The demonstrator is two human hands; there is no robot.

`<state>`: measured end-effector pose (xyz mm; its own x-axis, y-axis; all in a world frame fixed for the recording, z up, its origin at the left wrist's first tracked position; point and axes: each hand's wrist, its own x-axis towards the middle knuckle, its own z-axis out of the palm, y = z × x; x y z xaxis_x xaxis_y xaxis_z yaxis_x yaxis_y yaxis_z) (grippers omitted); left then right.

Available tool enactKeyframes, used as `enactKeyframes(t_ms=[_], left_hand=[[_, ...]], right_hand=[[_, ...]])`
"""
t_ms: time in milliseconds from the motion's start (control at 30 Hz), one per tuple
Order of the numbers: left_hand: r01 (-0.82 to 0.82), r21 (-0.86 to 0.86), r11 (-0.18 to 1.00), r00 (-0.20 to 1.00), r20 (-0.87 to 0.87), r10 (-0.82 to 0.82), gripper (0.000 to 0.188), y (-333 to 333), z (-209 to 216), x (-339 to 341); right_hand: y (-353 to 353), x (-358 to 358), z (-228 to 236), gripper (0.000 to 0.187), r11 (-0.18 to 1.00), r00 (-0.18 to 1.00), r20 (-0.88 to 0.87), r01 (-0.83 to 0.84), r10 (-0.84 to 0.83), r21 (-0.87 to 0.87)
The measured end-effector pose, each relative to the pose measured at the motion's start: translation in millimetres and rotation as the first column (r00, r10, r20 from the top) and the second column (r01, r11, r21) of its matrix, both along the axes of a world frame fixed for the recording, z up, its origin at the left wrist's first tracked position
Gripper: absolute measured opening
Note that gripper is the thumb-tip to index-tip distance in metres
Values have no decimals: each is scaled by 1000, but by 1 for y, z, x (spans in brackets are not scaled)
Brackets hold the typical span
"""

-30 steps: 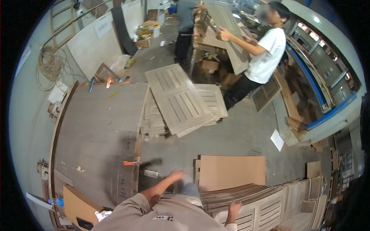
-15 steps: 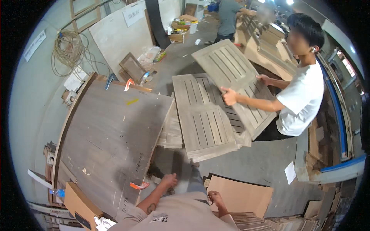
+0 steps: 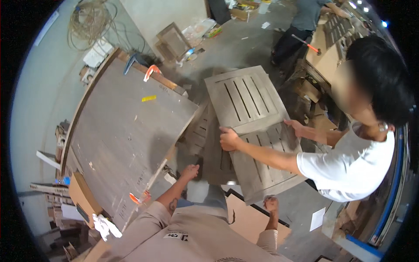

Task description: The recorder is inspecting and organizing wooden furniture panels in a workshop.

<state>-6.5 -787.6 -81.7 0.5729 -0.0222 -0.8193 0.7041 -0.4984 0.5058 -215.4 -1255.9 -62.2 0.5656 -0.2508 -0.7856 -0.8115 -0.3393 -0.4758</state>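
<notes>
My left hand [image 3: 190,172] hangs beside the grey tabletop [image 3: 131,118], fingers curled in, with nothing showing in it. My right hand [image 3: 271,204] is closed just below the near edge of a grey-brown slatted wooden panel [image 3: 257,126]. Its fingers are small and partly hidden; whatever they hold, if anything, cannot be made out. A co-worker in a white T-shirt [image 3: 349,161] grips that panel by both long sides, one hand [image 3: 229,139] on its left edge and the other [image 3: 294,128] on its right. Under it lie more slatted panels [image 3: 214,159].
Orange-tipped clamps [image 3: 152,72] sit on the tabletop's far and near edges. A cardboard sheet [image 3: 244,216] lies by my right side. Far right, another person [image 3: 301,26] stands at a bench with an orange-handled tool [image 3: 312,49]. White paper [image 3: 317,219] lies on the floor.
The co-worker has come nearer and brought the slatted panel toward me, over the stack. My right hand has moved forward and right, up to the panel's near edge. My view has shifted.
</notes>
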Motion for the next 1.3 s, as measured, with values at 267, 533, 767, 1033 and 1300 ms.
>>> enactKeyframes(t_ms=[267, 533, 767, 1033, 1300], left_hand=[[-753, -336, 565, 611, -676, 412, 78, -115, -11, -27], [-692, -247, 678, 717, -337, 610, 70, -172, 56, -40], [-445, -406, 798, 860, 57, 508, 52, -161, 79, -26], [-288, -434, 854, 816, 354, 456, 57, -112, 186, 12], [-84, -537, 839, 706, 562, 431, 93, 65, 232, -31]], right_hand=[[-59, 48, 110, 47, 969, 907, -372, -123, 198, 216], [-103, 125, 88, 55, 807, 893, 451, 279, -18, -521], [-102, 161, 59, 62, 759, 915, 397, 209, 70, -617], [-44, 156, 118, 80, 855, 969, 238, 61, 74, -515], [150, 149, 210, 71, 948, 789, 612, 239, -62, -212]])
